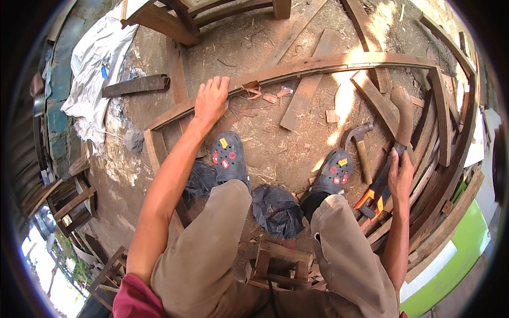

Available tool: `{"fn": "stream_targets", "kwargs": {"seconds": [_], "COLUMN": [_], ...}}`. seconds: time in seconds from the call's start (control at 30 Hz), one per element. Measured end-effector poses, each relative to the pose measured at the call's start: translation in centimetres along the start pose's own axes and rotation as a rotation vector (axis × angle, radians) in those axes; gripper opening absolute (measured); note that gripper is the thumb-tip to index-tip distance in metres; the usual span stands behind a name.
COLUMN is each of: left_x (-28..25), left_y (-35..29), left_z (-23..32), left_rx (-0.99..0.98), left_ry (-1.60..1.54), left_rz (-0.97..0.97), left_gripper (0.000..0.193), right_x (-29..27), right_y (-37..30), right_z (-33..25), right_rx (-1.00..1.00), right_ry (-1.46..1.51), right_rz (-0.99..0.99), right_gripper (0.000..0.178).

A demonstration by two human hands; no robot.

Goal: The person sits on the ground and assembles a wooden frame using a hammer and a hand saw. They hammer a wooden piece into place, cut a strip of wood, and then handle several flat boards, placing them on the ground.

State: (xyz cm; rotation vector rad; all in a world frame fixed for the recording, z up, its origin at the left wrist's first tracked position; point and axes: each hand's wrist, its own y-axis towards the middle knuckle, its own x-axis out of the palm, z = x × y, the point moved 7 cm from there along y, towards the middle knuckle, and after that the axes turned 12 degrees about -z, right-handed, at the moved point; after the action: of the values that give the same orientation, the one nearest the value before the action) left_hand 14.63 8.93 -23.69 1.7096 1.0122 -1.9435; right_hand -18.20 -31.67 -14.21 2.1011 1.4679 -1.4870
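My left hand (211, 100) grips a long brown wooden beam (313, 66) near its left part, fingers over its upper edge. A small splintered notch shows in the beam just right of this hand. At the right, my right hand (400, 170) is closed on a tool with a thick, curved wooden handle (403, 114); its dark metal part is mostly hidden by the hand. Below and left of that hand lies an orange-and-black handle (371, 204), partly covered. A claw hammer (361, 153) with a wooden handle rests on the ground beside my right foot.
Loose planks (307, 100) lie beyond the beam, and more lumber (440, 175) is stacked at right. A black plastic bag (277, 211) lies between my feet, near a small wooden stool (281, 262). A white sack (98, 69) and a dark board (135, 86) are at left.
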Motion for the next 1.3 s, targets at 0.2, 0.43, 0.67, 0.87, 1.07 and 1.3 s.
{"fn": "stream_targets", "kwargs": {"seconds": [0.2,0.43,0.67,0.87,1.07,1.3], "left_x": [-3.7,-6.6,-4.5,-1.5,-1.6,-1.4], "left_y": [0.9,1.9,1.4,0.0,0.2,-0.5], "left_z": [0.0,-1.1,-0.3,0.5,0.7,0.5], "left_rx": [0.062,0.078,0.063,0.047,0.019,0.001], "left_ry": [-0.122,-0.182,-0.194,-0.160,-0.144,-0.178], "left_rz": [-0.079,-0.223,-0.225,-0.130,-0.109,-0.081], "left_gripper": [0.056,0.048,0.056,0.065,0.064,0.069], "right_x": [1.6,0.8,1.7,4.5,6.2,4.7], "right_y": [-1.2,0.2,1.6,1.9,1.7,0.3], "right_z": [-0.2,-1.5,0.0,3.5,7.3,7.3], "right_rx": [0.012,-0.097,0.004,0.106,0.140,0.125], "right_ry": [0.097,0.102,0.032,0.063,-0.053,-0.226], "right_rz": [0.007,0.050,0.009,-0.023,-0.202,-0.322], "right_gripper": [0.030,0.029,0.028,0.035,0.040,0.040]}}
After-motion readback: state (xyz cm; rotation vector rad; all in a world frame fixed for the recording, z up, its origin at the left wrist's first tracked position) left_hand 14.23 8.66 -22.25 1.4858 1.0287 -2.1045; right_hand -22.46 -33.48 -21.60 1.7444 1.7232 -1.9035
